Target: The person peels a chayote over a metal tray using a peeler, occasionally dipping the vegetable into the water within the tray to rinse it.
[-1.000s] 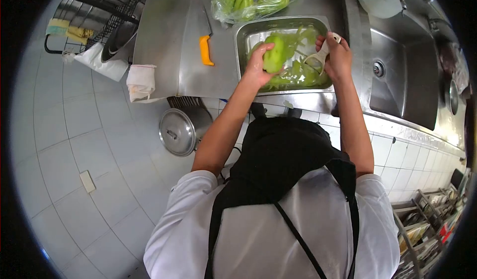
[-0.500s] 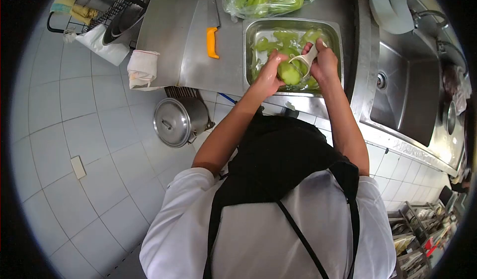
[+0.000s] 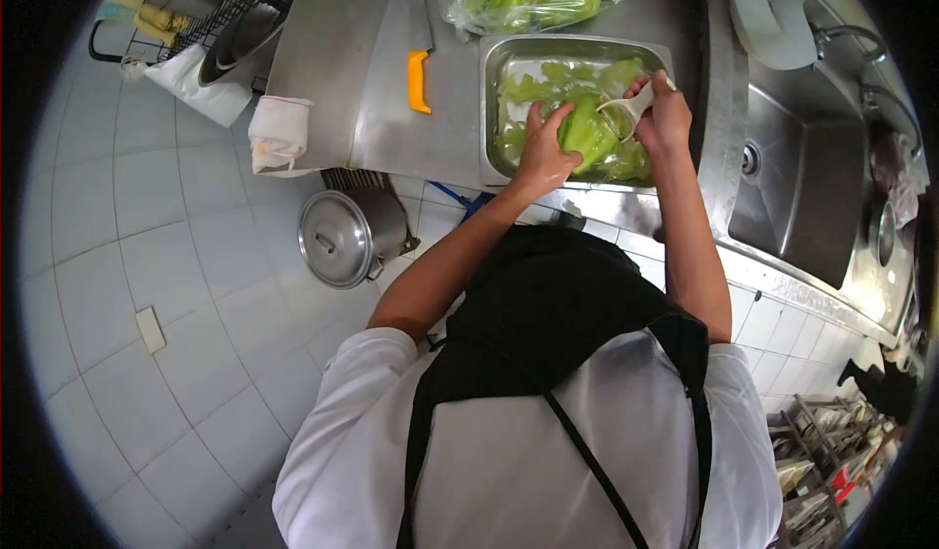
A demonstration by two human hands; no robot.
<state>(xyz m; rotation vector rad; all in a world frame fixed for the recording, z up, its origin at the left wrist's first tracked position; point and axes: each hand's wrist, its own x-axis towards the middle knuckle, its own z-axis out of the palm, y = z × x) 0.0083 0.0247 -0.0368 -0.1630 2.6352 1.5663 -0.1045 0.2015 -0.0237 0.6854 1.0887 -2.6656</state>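
Note:
My left hand [image 3: 548, 150] is closed around a light green chayote [image 3: 588, 134], thumb along its lower side and fingers over its upper left. My right hand [image 3: 667, 119] grips a white-handled peeler [image 3: 636, 103], whose curved head lies at the chayote's upper right. Both hands are over a rectangular steel tray [image 3: 486, 109]. Green strips of peel [image 3: 558, 75] are spread across the bottom of the tray.
A clear plastic bag [image 3: 468, 18] with several chayotes lies behind the tray. To the left is an orange-handled knife [image 3: 418, 82]. A steel sink [image 3: 782, 173] is at right; a lidded pot [image 3: 337, 238] stands on the floor. A folded cloth [image 3: 280, 132] hangs at the counter corner.
My right hand and the peeler have shifted right and slightly up. The chayote is turned, showing more of its length, and my left fingers are spread farther over it.

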